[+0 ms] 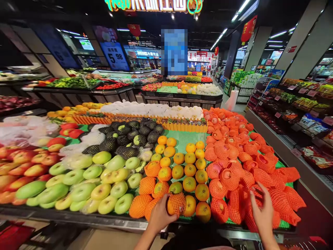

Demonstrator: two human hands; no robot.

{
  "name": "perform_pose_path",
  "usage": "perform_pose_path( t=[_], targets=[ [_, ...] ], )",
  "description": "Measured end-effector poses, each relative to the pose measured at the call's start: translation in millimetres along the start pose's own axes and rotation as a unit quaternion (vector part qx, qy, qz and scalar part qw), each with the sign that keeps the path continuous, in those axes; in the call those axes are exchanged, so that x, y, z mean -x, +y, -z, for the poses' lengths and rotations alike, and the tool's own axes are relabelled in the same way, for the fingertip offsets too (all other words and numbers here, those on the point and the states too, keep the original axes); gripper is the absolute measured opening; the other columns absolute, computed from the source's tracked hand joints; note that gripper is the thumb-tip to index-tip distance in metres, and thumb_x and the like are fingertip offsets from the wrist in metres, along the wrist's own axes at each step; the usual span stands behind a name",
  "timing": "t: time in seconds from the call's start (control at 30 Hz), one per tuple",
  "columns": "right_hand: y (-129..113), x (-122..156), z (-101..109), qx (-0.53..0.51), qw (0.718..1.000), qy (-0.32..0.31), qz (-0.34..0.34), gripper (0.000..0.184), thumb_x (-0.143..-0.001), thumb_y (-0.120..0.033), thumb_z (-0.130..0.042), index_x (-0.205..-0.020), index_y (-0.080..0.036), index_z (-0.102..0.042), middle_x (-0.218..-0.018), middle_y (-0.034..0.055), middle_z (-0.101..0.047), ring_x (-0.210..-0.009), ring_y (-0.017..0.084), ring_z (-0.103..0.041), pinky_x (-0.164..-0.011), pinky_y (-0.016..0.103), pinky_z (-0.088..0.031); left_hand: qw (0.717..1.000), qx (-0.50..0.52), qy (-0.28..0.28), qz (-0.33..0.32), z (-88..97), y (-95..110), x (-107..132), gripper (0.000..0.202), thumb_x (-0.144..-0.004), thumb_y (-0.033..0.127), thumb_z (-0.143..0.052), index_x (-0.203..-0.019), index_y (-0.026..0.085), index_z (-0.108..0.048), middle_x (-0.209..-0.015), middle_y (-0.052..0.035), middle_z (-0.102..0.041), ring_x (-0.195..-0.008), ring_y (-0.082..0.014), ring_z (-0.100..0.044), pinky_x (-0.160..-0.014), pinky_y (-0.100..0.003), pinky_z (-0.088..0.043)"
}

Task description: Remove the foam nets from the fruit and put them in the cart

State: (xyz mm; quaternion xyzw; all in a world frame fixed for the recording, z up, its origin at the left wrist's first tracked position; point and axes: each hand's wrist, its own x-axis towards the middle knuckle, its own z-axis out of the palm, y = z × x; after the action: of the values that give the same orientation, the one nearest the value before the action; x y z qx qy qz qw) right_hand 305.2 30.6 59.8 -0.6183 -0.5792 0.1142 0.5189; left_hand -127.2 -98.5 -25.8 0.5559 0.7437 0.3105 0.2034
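Observation:
My left hand (159, 216) is closed around an orange in an orange foam net (176, 204) at the front edge of the fruit stand. Bare oranges (189, 170) lie in rows just behind it on a green mat. My right hand (261, 207) reaches over the pile of fruit wrapped in orange nets (234, 163), fingers spread and touching one of the nets (251, 194). Nothing is gripped in the right hand.
Green apples (85, 189) and red-yellow apples (23, 166) fill the left of the stand, dark netted fruit (130, 137) and white-wrapped fruit (156, 110) lie behind. The stand's metal front rail (78, 217) runs below. Shelves (299, 114) line an aisle on the right.

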Motion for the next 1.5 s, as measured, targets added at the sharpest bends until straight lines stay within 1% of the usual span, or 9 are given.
perform_pose_path(
  t=[0.17,0.37,0.53,0.63,0.77,0.87,0.97,1.2,1.5],
  targets=[
    [-47.4,67.7,-83.5,-0.179,0.921,-0.343,-0.048,0.049,-0.095,-0.066,-0.064,-0.119,-0.027,-0.079,-0.100,0.0136,-0.080,-0.091,0.032,-0.077,-0.083,0.047,-0.066,0.998,0.059,0.008,0.020,3.7,10.1,-2.3,0.070,-0.065,0.044,-0.070,-0.129,0.018,-0.061,-0.128,-0.0174,-0.075,-0.119,-0.0426,-0.074,-0.102,-0.056,-0.061],
    [-66.6,107.2,-122.1,-0.149,0.777,-0.611,0.028,0.057,-0.091,-0.057,-0.071,-0.142,-0.031,-0.073,-0.127,0.0093,-0.080,-0.111,0.030,-0.075,-0.103,0.047,-0.061,0.987,0.155,0.026,0.016,3.6,8.3,-5.9,0.062,-0.064,0.039,-0.066,-0.123,0.020,-0.064,-0.124,-0.0127,-0.076,-0.118,-0.0379,-0.074,-0.106,-0.052,-0.060],
    [-70.3,86.3,-142.9,-0.080,0.781,-0.611,0.103,0.057,-0.091,-0.044,-0.075,-0.144,-0.026,-0.069,-0.142,0.0118,-0.074,-0.128,0.033,-0.069,-0.115,0.049,-0.055,0.959,0.268,0.087,0.039,2.4,-7.3,-30.8,0.062,-0.065,0.044,-0.065,-0.121,0.017,-0.064,-0.121,-0.0139,-0.076,-0.119,-0.0370,-0.073,-0.108,-0.052,-0.060],
    [-80.2,80.2,-169.0,0.044,0.736,-0.645,0.203,0.069,-0.082,-0.040,-0.085,-0.147,-0.024,-0.067,-0.152,0.0140,-0.068,-0.139,0.038,-0.063,-0.119,0.053,-0.052,0.949,0.286,0.121,0.063,3.0,-15.7,-49.6,0.061,-0.064,0.045,-0.065,-0.117,0.016,-0.066,-0.123,-0.0157,-0.076,-0.121,-0.0383,-0.071,-0.114,-0.056,-0.056],
    [-104.2,85.2,-194.8,0.206,0.684,-0.644,0.275,0.066,-0.070,-0.032,-0.094,-0.132,-0.020,-0.074,-0.139,0.0175,-0.076,-0.126,0.041,-0.071,-0.102,0.047,-0.061,0.950,0.278,0.122,0.070,2.6,-20.9,-64.3,0.063,-0.065,0.045,-0.068,-0.121,0.015,-0.068,-0.126,-0.0165,-0.076,-0.122,-0.0386,-0.071,-0.117,-0.058,-0.053],
    [-121.9,83.6,-198.9,0.233,0.689,-0.622,0.291,0.052,-0.070,-0.022,-0.091,-0.120,-0.017,-0.078,-0.122,0.0185,-0.082,-0.112,0.040,-0.077,-0.091,0.043,-0.062,0.951,0.274,0.122,0.073,1.5,-23.1,-65.2,0.062,-0.069,0.047,-0.067,-0.122,0.014,-0.068,-0.129,-0.0176,-0.076,-0.124,-0.0389,-0.070,-0.118,-0.059,-0.052],
    [-137.0,77.0,-199.5,0.234,0.695,-0.616,0.287,0.051,-0.074,-0.032,-0.093,-0.120,-0.016,-0.078,-0.111,0.0183,-0.083,-0.104,0.041,-0.080,-0.085,0.044,-0.062,0.951,0.275,0.123,0.071,0.7,-24.7,-60.5,0.059,-0.076,0.046,-0.061,-0.124,0.014,-0.067,-0.130,-0.0177,-0.075,-0.124,-0.0373,-0.071,-0.115,-0.058,-0.055],
    [-163.7,80.8,-228.0,0.206,0.733,-0.579,0.290,0.083,-0.079,-0.035,-0.094,-0.151,-0.011,-0.058,-0.145,0.0191,-0.071,-0.123,0.037,-0.073,-0.102,0.042,-0.061,0.948,0.278,0.150,0.028,-1.5,-18.4,-47.6,0.057,-0.070,0.039,-0.068,-0.121,0.015,-0.064,-0.124,-0.0138,-0.075,-0.120,-0.0328,-0.072,-0.111,-0.050,-0.059],
    [-160.5,90.7,-252.4,0.229,0.707,-0.580,0.334,0.071,-0.069,-0.027,-0.093,-0.132,-0.007,-0.067,-0.127,0.0230,-0.074,-0.110,0.039,-0.075,-0.090,0.044,-0.063,0.901,0.235,0.350,0.105,2.2,-30.6,-36.3,0.071,-0.069,0.048,-0.068,-0.132,0.017,-0.052,-0.131,-0.0175,-0.065,-0.131,-0.0394,-0.064,-0.121,-0.060,-0.050]
  ],
)
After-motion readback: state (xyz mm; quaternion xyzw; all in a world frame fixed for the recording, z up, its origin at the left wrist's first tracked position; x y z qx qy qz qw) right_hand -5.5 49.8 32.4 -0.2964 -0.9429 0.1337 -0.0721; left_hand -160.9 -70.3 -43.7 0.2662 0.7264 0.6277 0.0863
